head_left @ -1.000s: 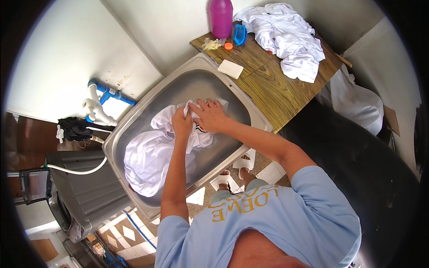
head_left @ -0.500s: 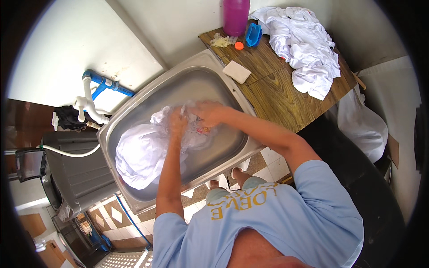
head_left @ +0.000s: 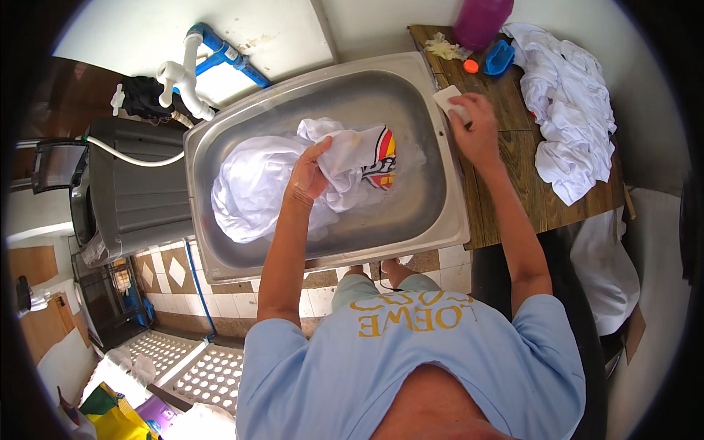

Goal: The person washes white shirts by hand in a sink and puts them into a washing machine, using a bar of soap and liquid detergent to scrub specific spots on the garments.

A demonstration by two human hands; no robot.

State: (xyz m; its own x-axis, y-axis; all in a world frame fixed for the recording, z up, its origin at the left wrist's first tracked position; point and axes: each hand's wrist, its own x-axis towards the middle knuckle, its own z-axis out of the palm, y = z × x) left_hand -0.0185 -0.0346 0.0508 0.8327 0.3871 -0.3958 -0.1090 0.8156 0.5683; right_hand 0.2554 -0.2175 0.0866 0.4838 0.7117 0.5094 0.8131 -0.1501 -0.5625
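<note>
A wet white garment (head_left: 253, 187) with a red, yellow and black print lies bunched in the steel sink (head_left: 456, 220), partly in water. My left hand (head_left: 309, 174) is closed on a fold of it, raising the printed part a little. To the right, my right hand (head_left: 478, 130) has its fingers around a white bar of soap (head_left: 445, 97) at the wooden counter's edge beside the sink. The fingers hide part of the bar.
On the wooden counter (head_left: 488, 209) are a pile of white clothes (head_left: 572, 110), a purple bottle (head_left: 480, 23), an orange cap (head_left: 470, 66), a blue plastic brush-like item (head_left: 500, 58) and a crumpled yellowish piece (head_left: 444, 48). A white faucet (head_left: 182, 79) stands left of the sink.
My right hand has left the garment in the sink and moved right onto the soap. My left hand stays at the garment, whose print now shows. The view has shifted left.
</note>
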